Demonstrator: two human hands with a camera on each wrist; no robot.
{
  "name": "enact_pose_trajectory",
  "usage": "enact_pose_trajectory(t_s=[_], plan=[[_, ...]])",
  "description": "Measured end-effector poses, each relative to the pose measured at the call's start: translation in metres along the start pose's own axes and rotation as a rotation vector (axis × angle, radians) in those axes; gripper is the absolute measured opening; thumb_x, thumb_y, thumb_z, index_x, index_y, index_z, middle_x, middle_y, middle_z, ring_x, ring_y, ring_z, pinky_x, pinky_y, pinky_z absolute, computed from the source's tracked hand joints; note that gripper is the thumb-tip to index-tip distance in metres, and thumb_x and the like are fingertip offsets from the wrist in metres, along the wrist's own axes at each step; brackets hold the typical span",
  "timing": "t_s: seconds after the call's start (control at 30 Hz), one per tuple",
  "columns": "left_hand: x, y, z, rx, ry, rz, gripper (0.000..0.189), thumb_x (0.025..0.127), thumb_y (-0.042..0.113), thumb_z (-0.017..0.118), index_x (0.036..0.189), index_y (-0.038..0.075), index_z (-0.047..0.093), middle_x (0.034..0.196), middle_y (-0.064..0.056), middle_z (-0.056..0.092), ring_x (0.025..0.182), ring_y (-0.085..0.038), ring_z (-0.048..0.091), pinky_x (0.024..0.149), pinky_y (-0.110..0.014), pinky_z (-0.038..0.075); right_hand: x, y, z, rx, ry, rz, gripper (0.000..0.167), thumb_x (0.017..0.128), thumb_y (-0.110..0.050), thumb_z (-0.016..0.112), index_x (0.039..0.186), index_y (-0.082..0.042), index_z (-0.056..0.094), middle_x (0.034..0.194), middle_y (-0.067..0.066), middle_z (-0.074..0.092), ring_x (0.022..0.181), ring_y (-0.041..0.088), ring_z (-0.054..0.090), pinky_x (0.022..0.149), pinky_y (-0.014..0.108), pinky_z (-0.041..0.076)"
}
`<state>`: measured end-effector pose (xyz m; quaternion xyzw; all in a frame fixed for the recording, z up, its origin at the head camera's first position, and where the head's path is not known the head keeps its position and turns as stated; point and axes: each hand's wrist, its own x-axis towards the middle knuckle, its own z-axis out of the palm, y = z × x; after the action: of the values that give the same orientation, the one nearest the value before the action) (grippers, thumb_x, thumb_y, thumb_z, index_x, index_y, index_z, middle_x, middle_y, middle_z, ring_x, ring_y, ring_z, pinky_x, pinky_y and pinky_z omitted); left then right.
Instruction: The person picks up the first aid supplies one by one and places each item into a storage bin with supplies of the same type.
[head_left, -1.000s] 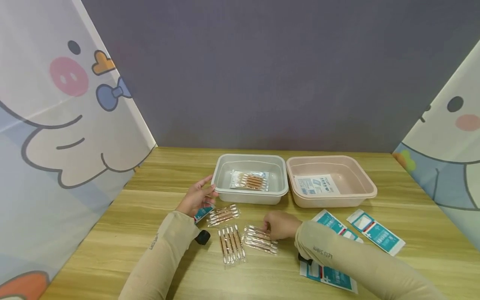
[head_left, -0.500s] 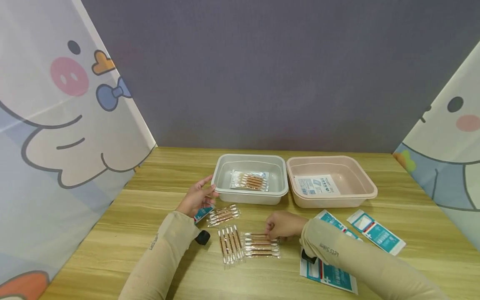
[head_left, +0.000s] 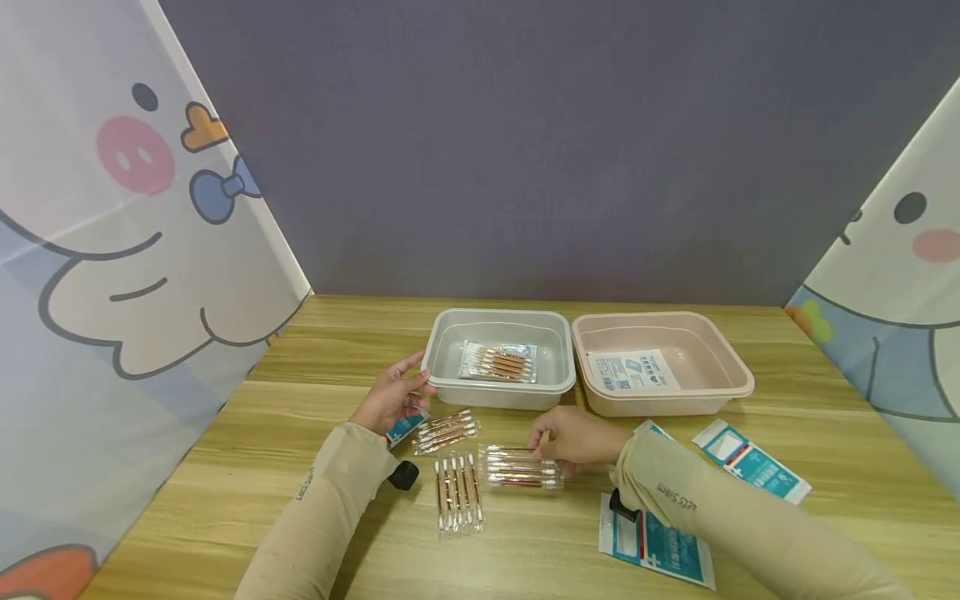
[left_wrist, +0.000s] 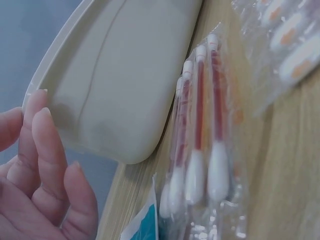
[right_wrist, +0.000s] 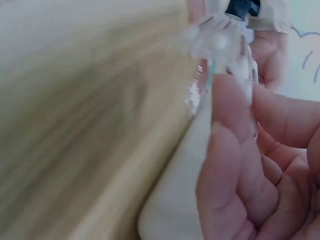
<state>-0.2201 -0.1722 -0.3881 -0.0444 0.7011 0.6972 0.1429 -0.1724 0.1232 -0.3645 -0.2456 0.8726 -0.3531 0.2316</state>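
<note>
Between its thumb and fingers, my right hand (head_left: 576, 435) pinches the right end of a clear packet of cotton swabs (head_left: 517, 468), red-brown sticks with white tips. In the right wrist view the packet (right_wrist: 220, 40) is blurred and partly behind the fingers. At the front left corner of a light grey basin (head_left: 442, 393), my left hand (head_left: 390, 397) holds the rim with thumb and fingertips. Two more swab packets lie on the table, one upright (head_left: 459, 493) and one slanted (head_left: 446, 430) beside the left hand. Another swab packet (head_left: 498, 362) is inside the grey basin.
Right of the grey basin stands a pink basin (head_left: 720, 367) with a white printed packet (head_left: 633, 370) inside. Teal-and-white packets (head_left: 660, 546) lie around the right forearm, one (head_left: 753, 462) farther right. Part of another teal packet (head_left: 405, 425) shows by the left hand.
My right hand has moved slightly right and toward the basins with the swab packet, which has turned from slanted to nearly level. The left hand has stayed at the grey basin's rim.
</note>
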Motion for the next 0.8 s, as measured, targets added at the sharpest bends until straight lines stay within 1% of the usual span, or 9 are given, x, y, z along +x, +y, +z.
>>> enact_pose_trajectory(t_s=[0.1, 0.27, 0.37, 0.47, 0.53, 0.7, 0.8], plan=[[-0.001, 0.001, 0.000, 0.003, -0.002, -0.005, 0.055, 0.102, 0.014, 0.048, 0.152, 0.013, 0.027, 0.068, 0.008, 0.064, 0.051, -0.006, 0.055, 0.057, -0.024, 0.042, -0.002, -0.005, -0.006, 0.039, 0.026, -0.003, 0.003, 0.091, -0.006, 0.065, 0.089, -0.005, 0.067, 0.066, 0.002, 0.054, 0.043, 0.008, 0.053, 0.044, 0.027, 0.049], [0.000, 0.001, 0.000, -0.002, -0.001, -0.011, 0.055, 0.102, 0.015, 0.048, 0.152, 0.014, 0.027, 0.068, 0.008, 0.065, 0.051, -0.006, 0.056, 0.057, -0.024, 0.042, -0.001, -0.011, -0.015, 0.068, 0.072, -0.008, 0.007, 0.091, -0.005, 0.064, 0.096, -0.004, 0.069, 0.073, 0.001, 0.062, 0.044, 0.008, 0.053, 0.047, 0.029, 0.050], [0.000, 0.002, -0.001, -0.001, -0.003, -0.005, 0.055, 0.102, 0.015, 0.048, 0.152, 0.013, 0.026, 0.068, 0.009, 0.065, 0.051, -0.006, 0.056, 0.056, -0.024, 0.042, 0.001, -0.017, -0.022, 0.077, 0.100, -0.021, 0.008, 0.091, -0.004, 0.064, 0.097, -0.004, 0.069, 0.069, 0.001, 0.061, 0.044, 0.010, 0.055, 0.047, 0.029, 0.048], [-0.001, 0.002, -0.001, -0.004, -0.001, -0.003, 0.055, 0.102, 0.015, 0.048, 0.152, 0.014, 0.026, 0.068, 0.009, 0.065, 0.051, -0.006, 0.056, 0.056, -0.024, 0.042, 0.004, -0.021, -0.029, 0.091, 0.129, -0.021, 0.009, 0.091, -0.005, 0.064, 0.097, -0.002, 0.069, 0.060, 0.003, 0.054, 0.043, 0.013, 0.055, 0.046, 0.029, 0.047], [-0.001, 0.002, -0.001, -0.007, -0.003, -0.003, 0.055, 0.102, 0.015, 0.048, 0.152, 0.014, 0.025, 0.068, 0.008, 0.065, 0.050, -0.006, 0.056, 0.056, -0.024, 0.042, 0.006, -0.024, -0.033, 0.104, 0.152, -0.014, 0.009, 0.091, -0.004, 0.063, 0.098, -0.001, 0.069, 0.060, 0.003, 0.053, 0.044, 0.016, 0.056, 0.046, 0.030, 0.048], [-0.002, 0.001, -0.001, -0.014, -0.003, -0.006, 0.055, 0.102, 0.014, 0.047, 0.152, 0.013, 0.025, 0.067, 0.008, 0.065, 0.049, -0.005, 0.055, 0.056, -0.024, 0.043, 0.011, -0.027, -0.039, 0.200, 0.185, 0.033, 0.010, 0.093, -0.002, 0.061, 0.100, 0.000, 0.067, 0.069, 0.005, 0.055, 0.044, 0.013, 0.052, 0.049, 0.034, 0.052], [-0.001, 0.000, 0.000, -0.026, -0.006, -0.002, 0.055, 0.102, 0.013, 0.048, 0.152, 0.011, 0.026, 0.067, 0.007, 0.065, 0.049, -0.005, 0.055, 0.054, -0.023, 0.044, 0.012, -0.028, -0.042, 0.213, 0.200, 0.048, 0.011, 0.093, -0.003, 0.061, 0.102, 0.000, 0.066, 0.073, 0.006, 0.056, 0.045, 0.012, 0.051, 0.047, 0.030, 0.049]])
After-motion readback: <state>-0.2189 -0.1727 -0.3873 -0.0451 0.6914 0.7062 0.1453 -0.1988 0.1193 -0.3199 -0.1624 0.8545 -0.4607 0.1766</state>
